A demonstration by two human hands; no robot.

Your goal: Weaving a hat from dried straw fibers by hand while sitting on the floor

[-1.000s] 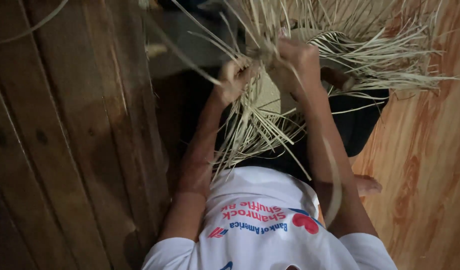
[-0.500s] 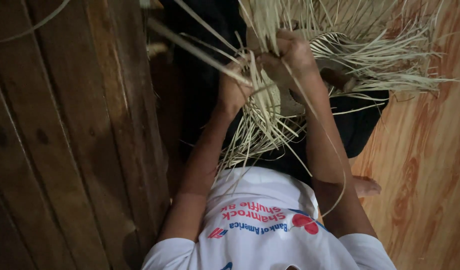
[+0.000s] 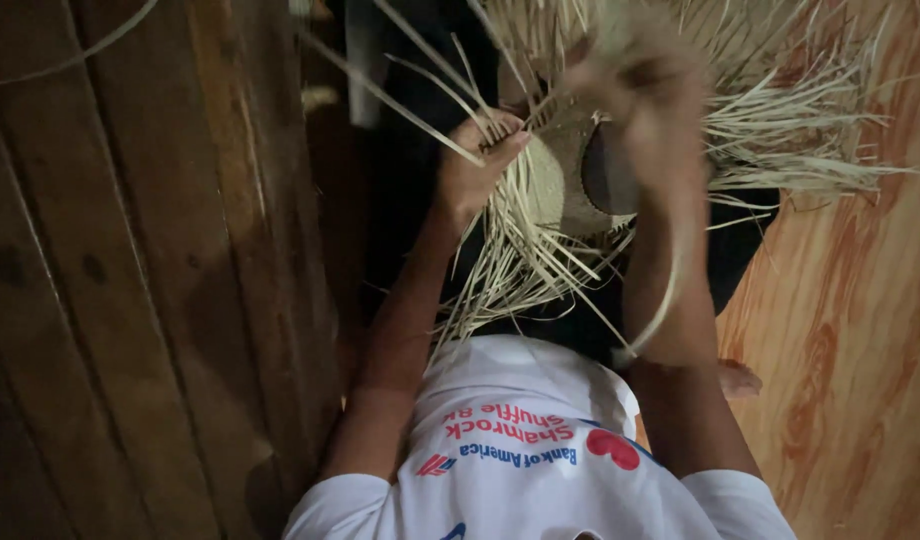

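The woven straw piece (image 3: 565, 185) sits at about 12 o'clock from the person's chest, held up between both hands over dark-clothed legs. Its middle is a tight, pale, rounded patch of finished plaiting, seemingly shaped over a dark rounded form (image 3: 608, 170) that shows at its right edge. From that patch, many loose straw strands (image 3: 520, 270) fan outward unwoven: a thick sheaf down toward 6 o'clock, another spray out to 3 o'clock, more rising to 12. Judged from this, the centre is done and much remains, since the free lengths are long and far outnumber the plaited area.

The left hand (image 3: 477, 165), at 9 o'clock of the woven patch, has its fingers closed narrowly, pinching a few strands, one long strand running off toward 10 o'clock. The right hand (image 3: 645, 95), at 1 o'clock of the patch, is blurred by motion; it is in among the strands, but I cannot tell how its fingers are set.

Farther out, a white printed shirt (image 3: 520, 440) fills 6 o'clock, dark wooden planks (image 3: 150, 300) stand at 9 o'clock, and a reddish wooden floor (image 3: 850, 330) lies at 3 o'clock.
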